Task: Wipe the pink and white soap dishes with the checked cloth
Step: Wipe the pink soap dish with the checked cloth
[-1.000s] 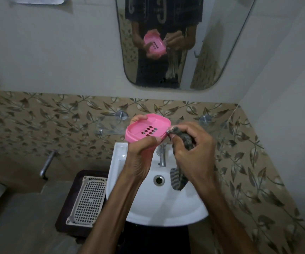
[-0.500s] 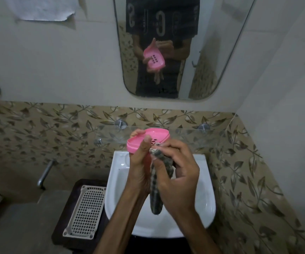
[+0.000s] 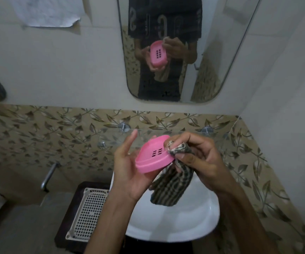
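My left hand (image 3: 129, 171) cradles the pink soap dish (image 3: 152, 155) from below, tilted, its drain slots facing up, above the basin. My right hand (image 3: 197, 160) pinches the checked cloth (image 3: 171, 187) against the dish's right rim; the rest of the cloth hangs down over the sink. A white perforated soap dish (image 3: 87, 215) lies on a dark stool at the lower left, untouched.
A white wash basin (image 3: 184, 222) sits below my hands. A glass shelf (image 3: 111, 136) runs along the leaf-patterned tiles behind them. The mirror (image 3: 221, 52) above reflects a person holding the dish. A metal tap (image 3: 49, 174) juts from the left wall.
The pink dish has tilted so its slotted face shows more. My left fingers have opened out under it. The cloth has shifted to the dish's right rim.
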